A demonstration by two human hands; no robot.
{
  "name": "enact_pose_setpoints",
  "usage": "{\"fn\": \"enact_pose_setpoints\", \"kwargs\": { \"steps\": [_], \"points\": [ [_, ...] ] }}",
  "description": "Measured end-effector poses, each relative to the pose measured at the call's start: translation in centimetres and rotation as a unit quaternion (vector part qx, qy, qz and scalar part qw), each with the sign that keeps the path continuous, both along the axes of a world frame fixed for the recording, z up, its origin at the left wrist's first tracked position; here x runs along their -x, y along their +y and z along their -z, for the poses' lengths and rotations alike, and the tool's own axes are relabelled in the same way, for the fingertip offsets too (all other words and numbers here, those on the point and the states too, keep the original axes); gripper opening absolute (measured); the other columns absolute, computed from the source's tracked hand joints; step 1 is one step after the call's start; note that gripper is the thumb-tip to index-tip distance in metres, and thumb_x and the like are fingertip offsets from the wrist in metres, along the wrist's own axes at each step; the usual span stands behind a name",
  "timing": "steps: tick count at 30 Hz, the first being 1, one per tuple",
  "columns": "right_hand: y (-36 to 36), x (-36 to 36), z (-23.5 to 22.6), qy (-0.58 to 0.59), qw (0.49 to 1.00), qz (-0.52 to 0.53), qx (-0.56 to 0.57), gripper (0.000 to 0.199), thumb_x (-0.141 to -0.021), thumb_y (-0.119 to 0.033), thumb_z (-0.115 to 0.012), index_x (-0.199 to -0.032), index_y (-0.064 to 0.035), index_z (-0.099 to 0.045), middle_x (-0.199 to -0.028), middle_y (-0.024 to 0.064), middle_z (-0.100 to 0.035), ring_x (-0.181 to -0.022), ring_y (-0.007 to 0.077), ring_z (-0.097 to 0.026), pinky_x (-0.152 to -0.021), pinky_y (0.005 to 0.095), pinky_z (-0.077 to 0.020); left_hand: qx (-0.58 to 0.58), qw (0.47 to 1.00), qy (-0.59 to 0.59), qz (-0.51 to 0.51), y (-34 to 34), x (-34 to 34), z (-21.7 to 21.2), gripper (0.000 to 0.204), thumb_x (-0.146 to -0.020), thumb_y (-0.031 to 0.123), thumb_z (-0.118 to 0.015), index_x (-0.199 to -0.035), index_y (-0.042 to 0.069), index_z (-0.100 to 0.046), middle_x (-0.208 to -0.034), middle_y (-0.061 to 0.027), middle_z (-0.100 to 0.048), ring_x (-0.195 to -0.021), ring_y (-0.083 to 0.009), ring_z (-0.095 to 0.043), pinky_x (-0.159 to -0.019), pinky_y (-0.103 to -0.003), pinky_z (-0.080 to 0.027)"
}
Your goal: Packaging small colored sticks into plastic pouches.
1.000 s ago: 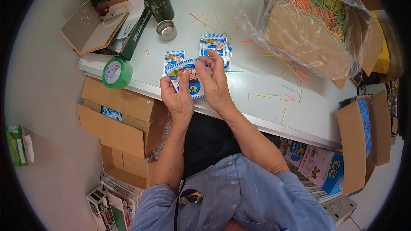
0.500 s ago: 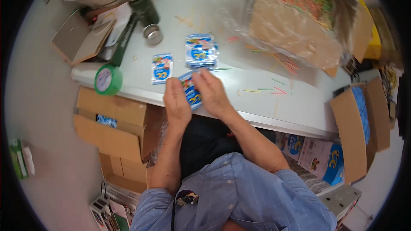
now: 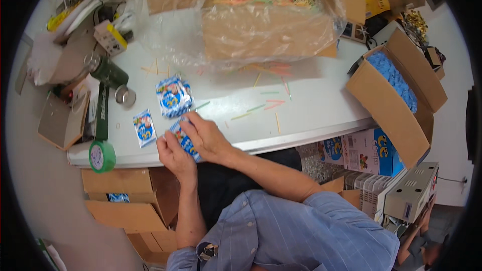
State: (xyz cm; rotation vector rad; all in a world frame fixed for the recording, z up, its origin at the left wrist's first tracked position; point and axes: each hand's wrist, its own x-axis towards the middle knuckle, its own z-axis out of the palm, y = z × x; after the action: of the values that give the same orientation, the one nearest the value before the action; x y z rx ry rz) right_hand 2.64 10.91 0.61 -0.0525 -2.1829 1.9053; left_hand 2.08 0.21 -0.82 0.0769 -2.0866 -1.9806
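At the table's front edge, a small blue-and-white packet (image 3: 186, 142) is between my hands. My left hand (image 3: 176, 160) grips its lower left side. The fingers of my right hand (image 3: 210, 139) close on its upper right part and cover some of it. Just beyond lies a stack of similar packets (image 3: 174, 96). To the left of my hands, a single packet (image 3: 144, 129) rests flat on the white table (image 3: 311, 98). Several thin coloured sticks (image 3: 255, 108) are scattered to the right.
A plastic-lined carton (image 3: 266, 30) of coloured sticks stands at the back. An open carton (image 3: 391, 110) with blue packets is at the right. Green tape (image 3: 102, 156), a dark green flask (image 3: 109, 73) and another carton (image 3: 120, 183) are leftward. A person (image 3: 422, 236) shows at lower right.
The view has swung to the right, so the table's contents appear shifted left. Both hands still hold the packet near the stack. A person has come into view at lower right.
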Motion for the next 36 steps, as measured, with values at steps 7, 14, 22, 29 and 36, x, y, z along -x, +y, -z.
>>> {"fn": "enact_pose_setpoints", "kwargs": {
  "steps": [7,14,22,29,36],
  "points": [
    [1.0,-0.9,-0.7,-0.008,0.991,0.051,-0.125,0.027,-0.098,-0.03,-0.051,-0.103,-0.0037,-0.052,-0.075,0.0236,-0.064,-0.07,0.045,-0.061,-0.06,0.0525,-0.0474,-0.028,0.997,0.013,0.073,1.2,-0.7,-0.4,0.035,-0.108,0.03,-0.038,-0.088,0.003,-0.05,-0.083,-0.0003,-0.05,-0.075,-0.0068,-0.043,-0.066,-0.024,-0.039],
    [2.2,-2.1,-2.2,0.158,0.916,0.028,-0.367,0.015,-0.091,-0.022,-0.059,-0.088,-0.0074,-0.061,-0.078,0.0075,-0.061,-0.069,0.0279,-0.064,-0.052,0.0394,-0.0511,-0.036,0.996,0.009,0.082,2.0,0.2,0.9,0.034,-0.107,0.027,-0.039,-0.082,0.004,-0.045,-0.075,-0.0002,-0.042,-0.073,-0.0098,-0.039,-0.065,-0.028,-0.038],
    [6.0,-1.5,-2.6,0.104,0.981,0.002,-0.164,0.017,-0.094,-0.021,-0.058,-0.087,-0.0056,-0.061,-0.073,0.0097,-0.057,-0.068,0.03,-0.063,-0.053,0.0398,-0.0491,0.066,0.977,0.049,0.197,3.1,-1.3,-1.4,0.033,-0.106,0.027,-0.038,-0.095,0.001,-0.056,-0.084,-0.0034,-0.055,-0.08,-0.0095,-0.049,-0.069,-0.027,-0.042],
    [11.3,-0.3,-6.5,0.237,0.95,-0.039,-0.198,0.018,-0.095,-0.021,-0.055,-0.094,-0.0045,-0.063,-0.076,0.0145,-0.062,-0.069,0.0343,-0.063,-0.057,0.0426,-0.0496,-0.333,0.921,-0.17,0.107,10.6,-0.3,-6.8,0.04,-0.106,0.03,-0.037,-0.079,0.003,-0.049,-0.073,-0.0003,-0.049,-0.072,-0.0092,-0.048,-0.063,-0.027,-0.041],
    [14.1,-0.8,-7.4,0.21,0.965,0.033,-0.154,0.019,-0.094,-0.019,-0.056,-0.085,-0.0034,-0.061,-0.076,0.0131,-0.061,-0.068,0.0332,-0.062,-0.055,0.0421,-0.0492,0.129,0.977,0.1,0.135,13.4,2.0,-6.3,0.034,-0.103,0.025,-0.039,-0.086,0.001,-0.056,-0.083,-0.0056,-0.06,-0.074,-0.015,-0.054,-0.066,-0.031,-0.044]
  ]
}}
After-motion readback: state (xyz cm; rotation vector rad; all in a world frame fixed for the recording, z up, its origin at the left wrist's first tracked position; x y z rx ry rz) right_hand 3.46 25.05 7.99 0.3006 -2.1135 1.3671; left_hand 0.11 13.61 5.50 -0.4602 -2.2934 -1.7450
